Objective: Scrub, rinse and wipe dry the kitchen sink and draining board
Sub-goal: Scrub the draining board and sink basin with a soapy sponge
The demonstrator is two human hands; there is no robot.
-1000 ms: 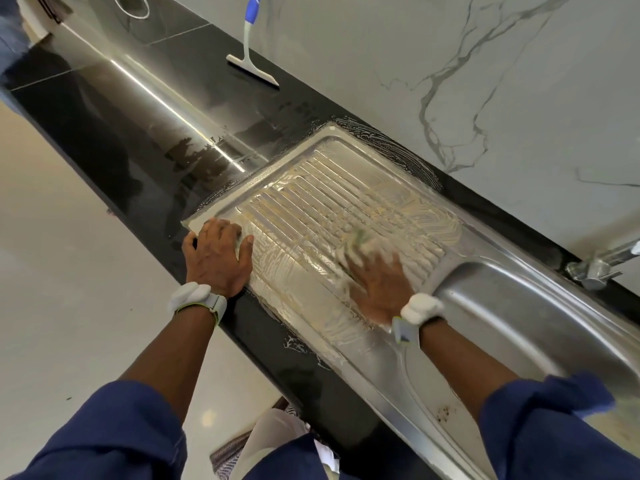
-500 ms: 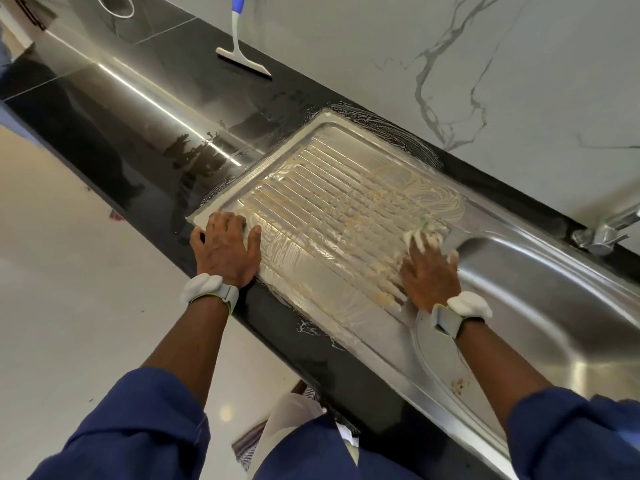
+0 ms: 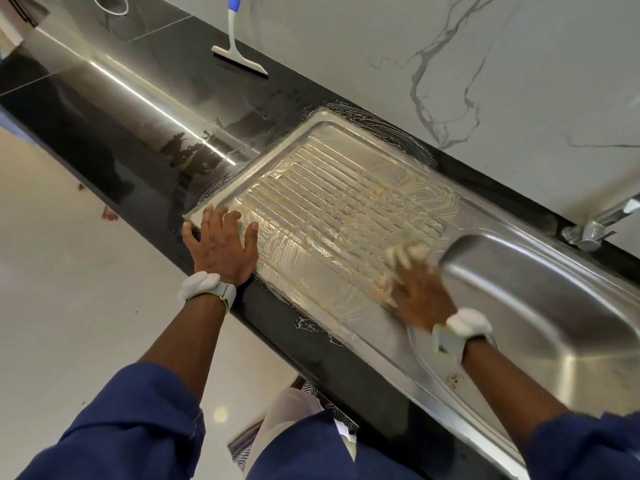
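The steel draining board [image 3: 332,202] is ribbed and smeared with yellowish soapy foam. To its right lies the steel sink bowl [image 3: 540,306]. My left hand [image 3: 221,247] rests flat, fingers spread, on the board's near left corner and the counter edge. My right hand [image 3: 419,292], blurred and with foamy fingers, presses on the board's right end beside the bowl's rim. It holds a foamy sponge [image 3: 381,292], mostly hidden under the palm.
A white squeegee with a blue handle [image 3: 239,60] lies on the glossy black counter [image 3: 121,109] at the back left. A chrome tap [image 3: 599,223] stands behind the bowl against the marble wall. Foam streaks mark the counter around the board. The floor lies left of the counter.
My right hand swept from the board's middle to its right end by the bowl, then pulled back a little toward me. My left hand stayed at the near left corner.
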